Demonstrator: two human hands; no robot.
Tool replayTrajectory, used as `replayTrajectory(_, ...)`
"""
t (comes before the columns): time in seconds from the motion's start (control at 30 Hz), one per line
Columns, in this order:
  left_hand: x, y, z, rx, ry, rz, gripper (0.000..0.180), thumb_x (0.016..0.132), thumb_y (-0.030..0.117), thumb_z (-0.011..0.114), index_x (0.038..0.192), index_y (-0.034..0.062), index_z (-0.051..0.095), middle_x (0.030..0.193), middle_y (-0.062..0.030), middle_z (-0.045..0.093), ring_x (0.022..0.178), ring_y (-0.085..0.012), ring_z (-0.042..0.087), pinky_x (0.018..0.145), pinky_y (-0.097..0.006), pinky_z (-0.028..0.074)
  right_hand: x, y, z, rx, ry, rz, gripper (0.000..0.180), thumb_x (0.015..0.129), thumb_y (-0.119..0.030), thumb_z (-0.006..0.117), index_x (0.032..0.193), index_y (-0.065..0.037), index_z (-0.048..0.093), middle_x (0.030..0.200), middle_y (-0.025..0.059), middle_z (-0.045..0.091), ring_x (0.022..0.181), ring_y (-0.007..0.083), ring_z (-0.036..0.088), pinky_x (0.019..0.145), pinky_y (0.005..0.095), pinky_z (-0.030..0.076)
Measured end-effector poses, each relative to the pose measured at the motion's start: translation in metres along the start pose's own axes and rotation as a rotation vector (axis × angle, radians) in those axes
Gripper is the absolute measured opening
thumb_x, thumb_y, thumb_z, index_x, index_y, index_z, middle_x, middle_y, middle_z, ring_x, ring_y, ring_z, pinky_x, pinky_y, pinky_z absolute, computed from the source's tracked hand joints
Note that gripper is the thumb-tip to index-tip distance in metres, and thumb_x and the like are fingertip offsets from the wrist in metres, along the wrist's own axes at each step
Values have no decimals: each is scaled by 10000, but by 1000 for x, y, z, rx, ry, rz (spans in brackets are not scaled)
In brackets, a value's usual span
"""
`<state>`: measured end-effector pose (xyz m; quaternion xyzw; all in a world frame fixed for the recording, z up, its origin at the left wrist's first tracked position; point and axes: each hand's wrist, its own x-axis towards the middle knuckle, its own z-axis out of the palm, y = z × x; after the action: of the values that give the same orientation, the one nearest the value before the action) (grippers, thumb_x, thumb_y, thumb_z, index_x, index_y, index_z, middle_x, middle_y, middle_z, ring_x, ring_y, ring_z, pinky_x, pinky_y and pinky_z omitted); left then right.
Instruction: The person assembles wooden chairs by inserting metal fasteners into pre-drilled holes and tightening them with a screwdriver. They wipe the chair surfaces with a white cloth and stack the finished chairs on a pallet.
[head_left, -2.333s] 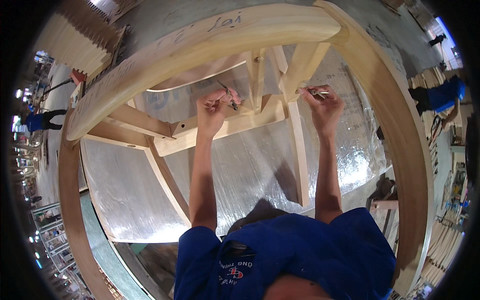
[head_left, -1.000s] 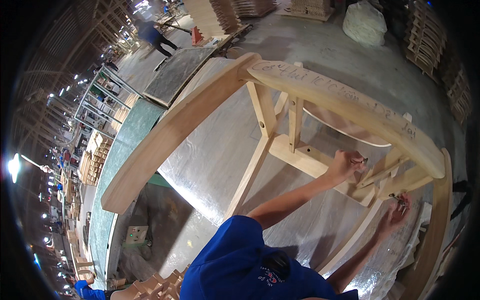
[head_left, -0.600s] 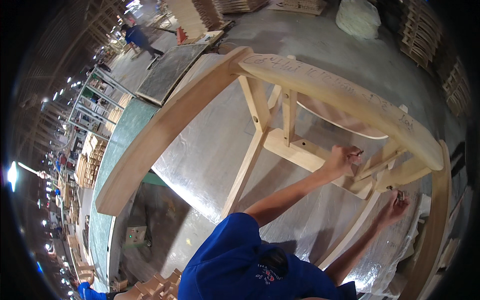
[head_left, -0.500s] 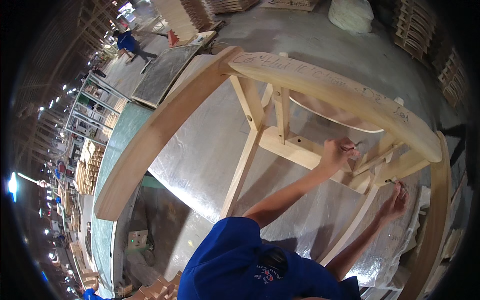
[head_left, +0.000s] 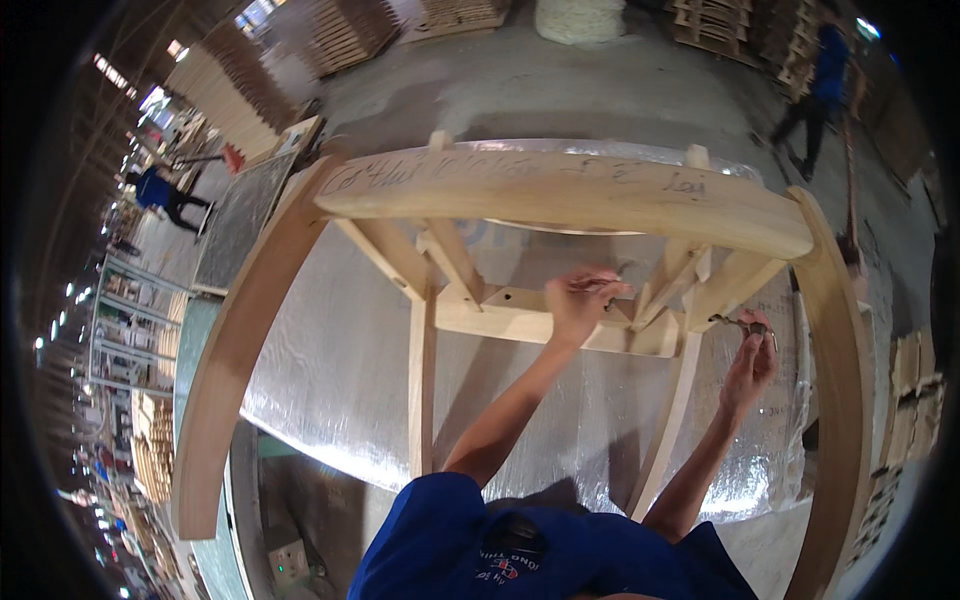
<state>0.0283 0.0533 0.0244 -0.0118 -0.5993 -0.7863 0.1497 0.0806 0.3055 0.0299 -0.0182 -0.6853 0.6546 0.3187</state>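
A pale wooden chair frame (head_left: 560,205) stands before me, with a wide curved rail marked in handwriting and long bowed side pieces. Over its lower crossbar (head_left: 520,325), my left hand (head_left: 580,305) is bent with its fingers drawn together. Motion blurs it, and the small dark bits at its fingertips are too unclear to name. My right hand (head_left: 750,360) pinches a thin dark metal piece (head_left: 735,321), like a bolt or hex key. That piece's tip meets a hole in the slanted brace at the right end of the crossbar.
Shiny clear plastic film (head_left: 330,390) covers the surface beneath the frame. A green-edged bench (head_left: 200,340) runs along the left. Stacked wooden parts (head_left: 345,35) and a white bundle (head_left: 580,18) stand at the back. People in blue walk at far left (head_left: 160,190) and far right (head_left: 828,75).
My view has turned right, so the frame sits more squarely and lower left. The right hand's metal piece now reaches the brace hole. A walking person has come into view at far right.
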Motion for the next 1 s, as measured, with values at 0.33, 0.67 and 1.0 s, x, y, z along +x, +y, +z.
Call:
replayTrajectory(0.33,-25,98,6,198,-385,219,136,740,-14,729,857,-39,666,956,-118,673,813,-166,655,753,-282,537,-22,-88,73,205,-160,41,196,867,20,576,1053,81,583,936,159,665,833,190,651,759,284,517)
replayTrajectory(0.67,-71,85,-71,776,-152,-141,123,783,-7,664,905,-24,671,805,-125,691,709,-140,668,629,-275,538,-82,-69,152,-10,-804,188,199,794,-101,664,936,31,619,796,189,629,665,312,618,603,342,500)
replayTrajectory(1.0,-28,126,-218,261,451,350,316,818,-127,515,1117,-25,532,1078,-227,604,952,-299,632,854,-381,515,-19,-44,240,77,-476,-69,153,848,-132,616,782,2,651,583,114,576,488,145,515,511,269,418)
